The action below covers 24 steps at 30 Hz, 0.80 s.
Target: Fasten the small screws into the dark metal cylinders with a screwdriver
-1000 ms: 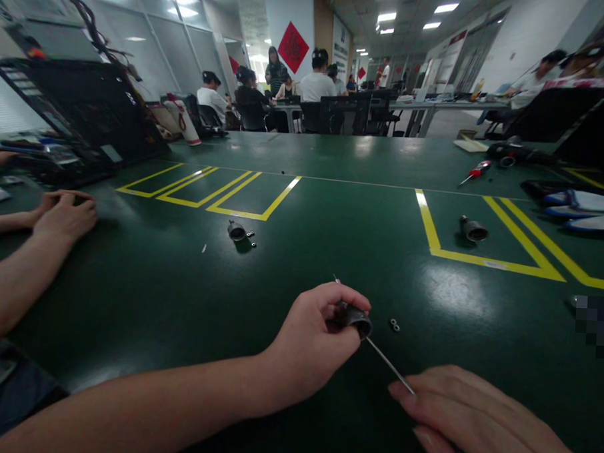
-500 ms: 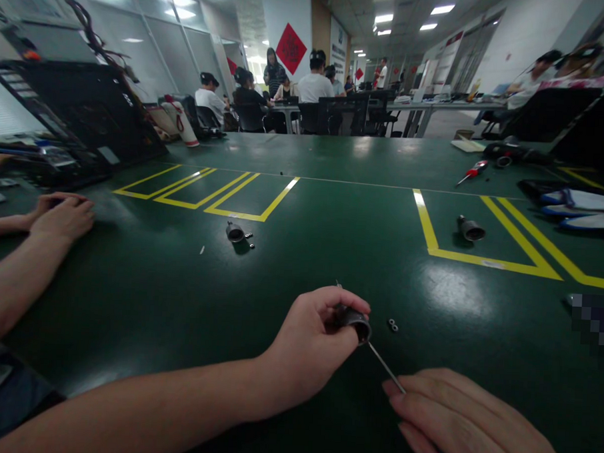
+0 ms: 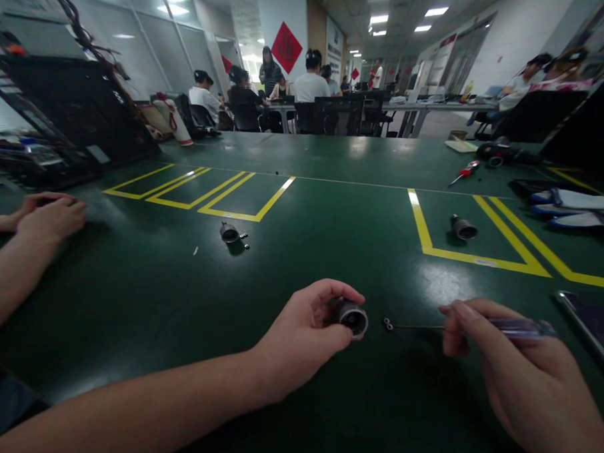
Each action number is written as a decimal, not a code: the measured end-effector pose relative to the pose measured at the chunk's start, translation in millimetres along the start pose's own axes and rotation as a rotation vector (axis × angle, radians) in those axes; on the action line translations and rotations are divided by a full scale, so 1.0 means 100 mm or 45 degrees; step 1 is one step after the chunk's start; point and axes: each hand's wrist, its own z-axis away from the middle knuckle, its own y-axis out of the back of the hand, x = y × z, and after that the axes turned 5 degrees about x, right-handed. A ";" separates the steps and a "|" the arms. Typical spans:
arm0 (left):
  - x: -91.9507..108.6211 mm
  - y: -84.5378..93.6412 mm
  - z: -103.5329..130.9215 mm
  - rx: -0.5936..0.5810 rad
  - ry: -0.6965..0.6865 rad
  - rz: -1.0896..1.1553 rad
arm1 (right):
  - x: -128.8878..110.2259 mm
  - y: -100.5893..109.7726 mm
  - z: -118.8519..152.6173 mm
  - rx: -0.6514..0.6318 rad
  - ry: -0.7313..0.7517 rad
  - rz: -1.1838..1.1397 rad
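Note:
Between the thumb and fingers of my left hand (image 3: 307,337) is a small grey metal cup-shaped part (image 3: 354,319), its round open end facing me and to the right. My right hand (image 3: 510,369) grips a screwdriver (image 3: 520,327) by its clear purplish handle. The thin shaft points left, and its tip reaches a pair of small metal rings (image 3: 388,324) lying on the green table just right of the cup part. Whether the tip sits inside a ring I cannot tell.
A similar cup part (image 3: 229,233) with small rings lies left of centre; another cup part (image 3: 464,227) sits within yellow tape at right. A red-handled screwdriver (image 3: 466,171), gloves (image 3: 578,206) and a phone (image 3: 585,332) are farther right. Another person's hands (image 3: 55,214) rest at left.
The screwdriver has come out of the cup part and swung right and up, its tip now at the rings. My left hand still holds the cup part, turned more toward me.

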 end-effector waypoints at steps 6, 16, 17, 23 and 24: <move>0.03 -0.01 0.01 0.000 0.024 0.020 | -0.05 -0.01 0.00 -0.185 -0.008 0.208; 0.02 -0.01 0.00 0.023 0.030 0.102 | -0.31 0.01 -0.01 -0.246 0.313 0.357; 0.02 -0.01 0.00 0.033 0.031 0.121 | -0.31 0.01 0.00 -0.245 0.314 0.354; 0.04 -0.01 0.00 0.080 0.018 0.198 | -0.10 0.01 0.12 -0.093 0.487 0.118; 0.04 -0.01 0.00 0.083 0.015 0.199 | -0.08 0.02 0.14 -0.069 0.555 0.087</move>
